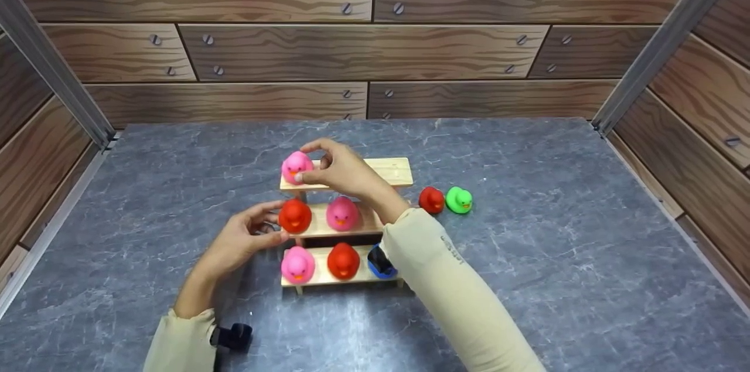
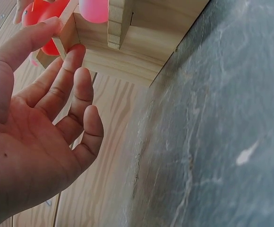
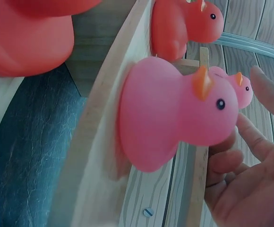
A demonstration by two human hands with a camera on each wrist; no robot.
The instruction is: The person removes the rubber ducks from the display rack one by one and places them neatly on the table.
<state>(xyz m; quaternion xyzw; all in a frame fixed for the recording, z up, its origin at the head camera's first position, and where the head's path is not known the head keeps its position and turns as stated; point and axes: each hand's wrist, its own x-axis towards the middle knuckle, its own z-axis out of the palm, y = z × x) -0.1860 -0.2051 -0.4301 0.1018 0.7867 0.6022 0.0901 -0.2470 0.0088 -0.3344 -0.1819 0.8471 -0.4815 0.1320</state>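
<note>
Head view: pink duck, placed on the top shelf, left end, pinched by the right hand; middle shelf gripped at its left end by the left hand.
Left wrist: same grip shown, palm exposed.
Right wrist: held duck partly hidden by second pink duck.

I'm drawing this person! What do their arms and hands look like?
The left sleeve and right sleeve are pale cream and wrinkled. The right one has a small dark marking, too blurry to read. A black, blocky gadget sits by the left cuff. The left grip and right grip are bare hands without gloves.
</note>
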